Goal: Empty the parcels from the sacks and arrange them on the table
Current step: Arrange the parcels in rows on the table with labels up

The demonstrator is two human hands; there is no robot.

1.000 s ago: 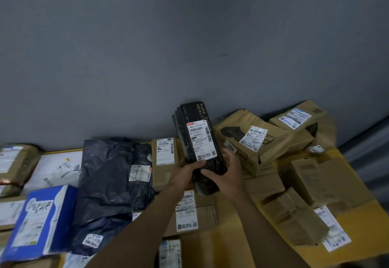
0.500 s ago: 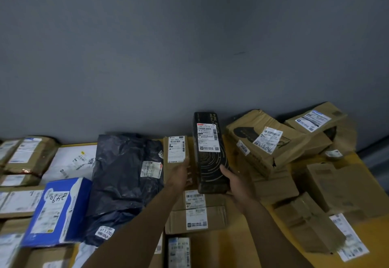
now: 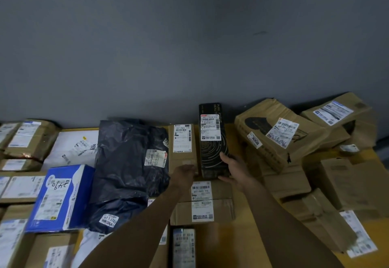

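Black box (image 3: 212, 141) laid at the worktop's (image 3: 375, 228) far edge; most parcels look arranged
My right hand (image 3: 233, 169) touches its near corner, fingers straight; my left hand (image 3: 185, 173) rests loose and empty on the brown box (image 3: 182, 139) beside it; the far-right heap (image 3: 280, 133) looks unsorted, no sacks in view

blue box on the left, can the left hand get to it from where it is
Probably yes. Only the low dark bag lies between the left hand and the blue box, and nothing sits on the box's top.
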